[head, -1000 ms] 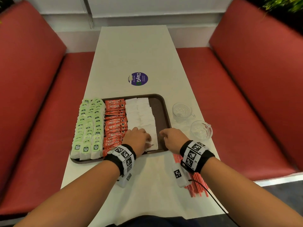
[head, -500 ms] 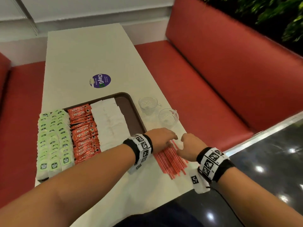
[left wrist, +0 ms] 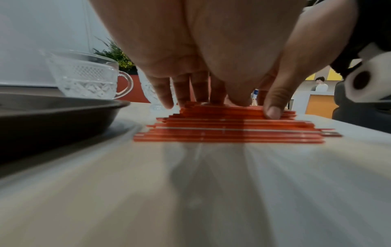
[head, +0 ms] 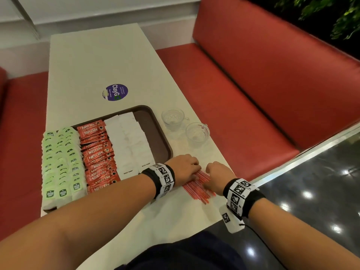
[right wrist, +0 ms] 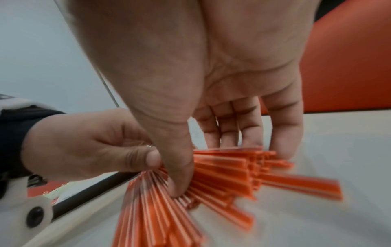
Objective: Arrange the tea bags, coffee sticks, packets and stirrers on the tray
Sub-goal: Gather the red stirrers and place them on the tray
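Both hands (head: 184, 167) now down on stirrers (head: 196, 187)

Bare forearms, black wristbands (head: 245, 199) with black-and-white square-patterned markers, white camera housing (head: 230, 221), thin black cable (head: 261, 240).

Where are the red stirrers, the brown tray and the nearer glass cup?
red stirrers (head: 196, 189), head view, middle of the bundle.
brown tray (head: 155, 137), head view, bare right floor.
nearer glass cup (head: 195, 133), head view, its bowl.

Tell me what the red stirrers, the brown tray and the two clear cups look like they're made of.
Stirrers: probably thin plastic, flat glossy red strips with pale stripes; both hands are on them. Tray: likely moulded plastic, matte dark brown with a rounded raised rim. Cups: clear with a cut diamond pattern and handles, so pressed glass or a clear plastic imitation; the pictures cannot settle which.
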A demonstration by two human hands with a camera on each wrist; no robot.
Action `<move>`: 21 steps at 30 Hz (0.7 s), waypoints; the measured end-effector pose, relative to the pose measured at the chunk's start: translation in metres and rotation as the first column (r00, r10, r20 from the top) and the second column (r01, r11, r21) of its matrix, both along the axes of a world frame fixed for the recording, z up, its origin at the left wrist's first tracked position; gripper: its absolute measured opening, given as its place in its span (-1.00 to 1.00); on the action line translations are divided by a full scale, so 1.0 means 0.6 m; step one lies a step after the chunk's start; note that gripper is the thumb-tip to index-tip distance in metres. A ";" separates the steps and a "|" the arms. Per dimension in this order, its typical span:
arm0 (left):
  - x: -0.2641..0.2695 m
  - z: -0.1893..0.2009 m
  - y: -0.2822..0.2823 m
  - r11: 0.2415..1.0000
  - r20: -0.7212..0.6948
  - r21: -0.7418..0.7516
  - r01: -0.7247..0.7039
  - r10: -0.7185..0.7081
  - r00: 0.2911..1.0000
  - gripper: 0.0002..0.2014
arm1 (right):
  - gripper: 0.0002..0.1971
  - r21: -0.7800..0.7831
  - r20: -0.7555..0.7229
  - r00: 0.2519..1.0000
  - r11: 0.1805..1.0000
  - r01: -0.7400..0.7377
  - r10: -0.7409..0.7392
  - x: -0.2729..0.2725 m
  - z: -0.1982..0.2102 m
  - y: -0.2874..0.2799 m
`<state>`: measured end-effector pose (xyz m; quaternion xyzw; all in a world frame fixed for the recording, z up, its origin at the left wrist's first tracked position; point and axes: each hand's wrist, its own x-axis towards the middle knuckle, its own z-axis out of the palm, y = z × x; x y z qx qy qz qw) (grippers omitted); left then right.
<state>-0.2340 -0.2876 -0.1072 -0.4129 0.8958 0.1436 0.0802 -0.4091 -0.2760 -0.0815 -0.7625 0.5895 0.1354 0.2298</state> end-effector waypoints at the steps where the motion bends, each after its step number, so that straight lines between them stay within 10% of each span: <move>1: 0.006 -0.002 0.011 1.000 -0.002 -0.005 -0.019 0.019 1.000 -0.54 | -0.47 -0.008 0.003 1.000 1.000 -0.023 0.024 0.005 0.000 0.000; 21: 0.116 0.000 0.155 0.872 0.019 0.047 -0.488 0.488 0.873 -0.66 | -0.78 0.012 0.076 0.864 0.866 -0.501 0.499 0.150 -0.007 0.016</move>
